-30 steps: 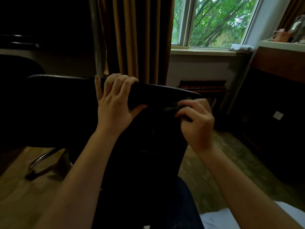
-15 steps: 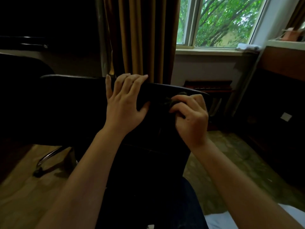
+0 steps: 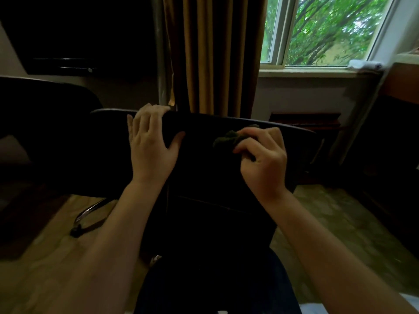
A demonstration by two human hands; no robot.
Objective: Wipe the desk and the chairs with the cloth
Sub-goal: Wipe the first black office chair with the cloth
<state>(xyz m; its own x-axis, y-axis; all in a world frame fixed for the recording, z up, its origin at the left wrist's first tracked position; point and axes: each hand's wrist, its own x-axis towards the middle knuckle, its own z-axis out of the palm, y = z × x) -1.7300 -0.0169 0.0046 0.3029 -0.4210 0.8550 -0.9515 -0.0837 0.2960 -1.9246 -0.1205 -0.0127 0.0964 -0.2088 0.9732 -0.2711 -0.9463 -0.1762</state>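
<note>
A black chair (image 3: 204,177) stands right in front of me with its backrest facing me. My left hand (image 3: 152,146) grips the top edge of the backrest, fingers curled over it and thumb on the near face. My right hand (image 3: 263,159) holds a small crumpled dark green cloth (image 3: 229,139) and presses it against the upper part of the backrest, to the right of my left hand. Most of the cloth is hidden inside my fingers.
A second dark chair (image 3: 45,123) with a chrome leg (image 3: 90,211) stands to the left. Brown curtains (image 3: 215,53) and a window (image 3: 328,30) are behind. Dark wooden furniture (image 3: 396,132) lines the right side. A white cloth (image 3: 365,64) lies on the sill.
My right hand with the cloth has slid leftward and then slightly down across the top of the backrest. My left hand keeps its grip on the top edge. My view has shifted left.
</note>
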